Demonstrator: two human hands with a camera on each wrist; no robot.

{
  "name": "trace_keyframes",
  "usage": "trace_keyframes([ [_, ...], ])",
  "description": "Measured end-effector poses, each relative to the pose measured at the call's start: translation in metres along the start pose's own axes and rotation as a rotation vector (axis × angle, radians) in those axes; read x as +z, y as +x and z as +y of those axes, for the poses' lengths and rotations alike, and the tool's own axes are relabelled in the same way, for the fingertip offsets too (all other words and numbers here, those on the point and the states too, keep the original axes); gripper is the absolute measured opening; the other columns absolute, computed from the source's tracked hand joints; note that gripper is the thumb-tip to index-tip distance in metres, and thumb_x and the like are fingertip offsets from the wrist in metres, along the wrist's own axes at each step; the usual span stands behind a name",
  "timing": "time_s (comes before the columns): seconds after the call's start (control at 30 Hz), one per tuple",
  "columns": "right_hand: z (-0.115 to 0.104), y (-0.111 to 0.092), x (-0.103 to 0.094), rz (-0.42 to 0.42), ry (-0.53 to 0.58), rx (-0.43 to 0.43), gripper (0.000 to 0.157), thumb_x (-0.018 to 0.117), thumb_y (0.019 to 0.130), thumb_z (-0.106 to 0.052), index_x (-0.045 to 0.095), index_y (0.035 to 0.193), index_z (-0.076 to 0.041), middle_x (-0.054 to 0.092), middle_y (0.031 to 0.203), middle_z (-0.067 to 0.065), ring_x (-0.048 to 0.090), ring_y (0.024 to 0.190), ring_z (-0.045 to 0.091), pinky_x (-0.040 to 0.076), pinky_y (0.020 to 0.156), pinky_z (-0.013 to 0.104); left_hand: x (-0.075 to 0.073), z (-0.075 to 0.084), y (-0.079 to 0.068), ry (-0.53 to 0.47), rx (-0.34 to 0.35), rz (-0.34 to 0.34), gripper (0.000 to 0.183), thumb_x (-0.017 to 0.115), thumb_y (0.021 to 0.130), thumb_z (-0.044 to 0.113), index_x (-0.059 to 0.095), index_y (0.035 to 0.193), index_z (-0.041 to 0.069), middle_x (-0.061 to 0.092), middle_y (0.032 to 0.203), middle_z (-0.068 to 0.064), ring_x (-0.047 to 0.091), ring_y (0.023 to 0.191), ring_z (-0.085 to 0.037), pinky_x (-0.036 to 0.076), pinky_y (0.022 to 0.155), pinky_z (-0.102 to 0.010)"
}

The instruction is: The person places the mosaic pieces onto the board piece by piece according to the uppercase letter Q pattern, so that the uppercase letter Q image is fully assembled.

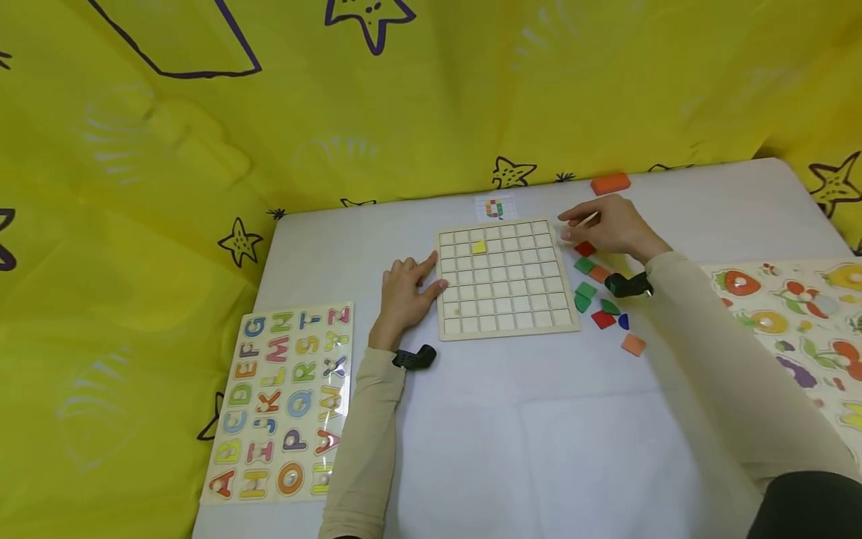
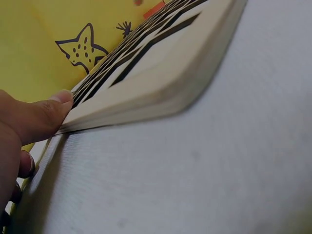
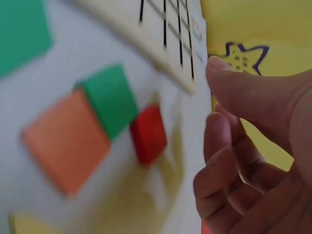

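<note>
My left hand [image 1: 402, 296] rests at the left edge of a wooden grid board [image 1: 508, 335], its thumb and index finger spread and touching the rim. The left wrist view shows the thumb on the board's edge [image 2: 146, 97]. A single yellow tile [image 1: 479, 247] lies in an upper cell. My right hand [image 1: 609, 227] hovers beside the board's upper right corner, thumb and fingers apart, with nothing visible between them. Below it lie a red tile [image 3: 150, 134], a green tile [image 3: 109, 100] and an orange tile [image 3: 68, 141].
Behind the board sits a small pattern card [image 1: 494, 209]. An orange-red block [image 1: 610, 184] lies near the back edge. More loose tiles, among them a blue piece [image 1: 623, 322], are right of the board. An alphabet puzzle [image 1: 276, 404] lies left, a fruit puzzle [image 1: 768, 322] right.
</note>
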State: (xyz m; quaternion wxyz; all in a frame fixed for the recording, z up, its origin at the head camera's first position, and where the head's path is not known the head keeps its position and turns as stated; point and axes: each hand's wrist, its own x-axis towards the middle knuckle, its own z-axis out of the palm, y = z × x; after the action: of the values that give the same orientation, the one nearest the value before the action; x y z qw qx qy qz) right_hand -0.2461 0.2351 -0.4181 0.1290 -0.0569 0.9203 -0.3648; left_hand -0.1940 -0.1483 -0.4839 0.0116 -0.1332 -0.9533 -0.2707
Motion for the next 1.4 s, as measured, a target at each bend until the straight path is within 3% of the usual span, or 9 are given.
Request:
trace_keyframes([
  [0.3, 0.03, -0.018, -0.014, -0.056, -0.104, -0.011, 0.035, 0.075, 0.098, -0.021, 0.074, 0.128, -0.002, 0.074, 0.122, 0.022, 0.066, 0.106, 0.036, 0.048, 0.084, 0.034, 0.0, 0.0, -0.001, -0.004, 0.015, 0.022, 0.062, 0.072, 0.1, 0.041, 0.056, 0.155, 0.016, 0.046, 0.083, -0.006, 0.036, 0.082, -0.024, 0.025, 0.079, -0.038],
  [0.73, 0.039, -0.017, -0.009, -0.042, -0.107, -0.014, 0.035, 0.079, 0.096, -0.023, 0.069, 0.118, 0.003, 0.07, 0.11, 0.021, 0.062, 0.1, 0.034, 0.047, 0.084, 0.033, 0.0, -0.001, 0.0, -0.027, 0.009, 0.022, 0.062, 0.072, 0.099, 0.04, 0.057, 0.154, 0.016, 0.047, 0.083, -0.005, 0.036, 0.082, -0.024, 0.025, 0.08, -0.039],
  [1.03, 0.038, -0.016, -0.007, -0.054, -0.026, 0.038, 0.039, 0.078, 0.098, -0.033, 0.066, 0.116, 0.001, 0.07, 0.108, 0.014, 0.058, 0.098, 0.029, 0.045, 0.084, 0.032, 0.001, -0.002, -0.001, -0.022, 0.019, 0.02, 0.063, 0.073, 0.098, 0.04, 0.057, 0.154, 0.016, 0.047, 0.082, -0.005, 0.037, 0.082, -0.023, 0.027, 0.08, -0.039],
  [1.13, 0.036, -0.013, -0.004, -0.064, 0.026, 0.057, 0.045, 0.074, 0.101, -0.037, 0.063, 0.126, -0.002, 0.068, 0.105, 0.009, 0.055, 0.097, 0.025, 0.044, 0.081, 0.028, 0.001, -0.002, -0.002, -0.022, 0.023, 0.023, 0.063, 0.073, 0.099, 0.041, 0.058, 0.154, 0.016, 0.047, 0.082, -0.004, 0.037, 0.081, -0.023, 0.026, 0.079, -0.038],
  [1.27, 0.028, -0.011, 0.0, -0.072, 0.114, 0.057, 0.046, 0.066, 0.106, -0.032, 0.057, 0.143, -0.007, 0.066, 0.1, 0.007, 0.054, 0.093, 0.024, 0.041, 0.078, 0.03, 0.0, -0.002, -0.002, -0.016, 0.028, 0.025, 0.063, 0.072, 0.099, 0.042, 0.058, 0.154, 0.016, 0.048, 0.082, -0.005, 0.037, 0.081, -0.023, 0.025, 0.079, -0.037],
  [1.4, 0.018, -0.01, 0.006, -0.057, 0.171, 0.037, 0.041, 0.064, 0.106, -0.026, 0.06, 0.144, -0.009, 0.064, 0.099, 0.009, 0.053, 0.092, 0.026, 0.041, 0.077, 0.029, 0.0, -0.002, -0.001, -0.012, 0.039, 0.028, 0.063, 0.072, 0.099, 0.042, 0.057, 0.154, 0.016, 0.048, 0.083, -0.005, 0.037, 0.081, -0.023, 0.025, 0.079, -0.037],
])
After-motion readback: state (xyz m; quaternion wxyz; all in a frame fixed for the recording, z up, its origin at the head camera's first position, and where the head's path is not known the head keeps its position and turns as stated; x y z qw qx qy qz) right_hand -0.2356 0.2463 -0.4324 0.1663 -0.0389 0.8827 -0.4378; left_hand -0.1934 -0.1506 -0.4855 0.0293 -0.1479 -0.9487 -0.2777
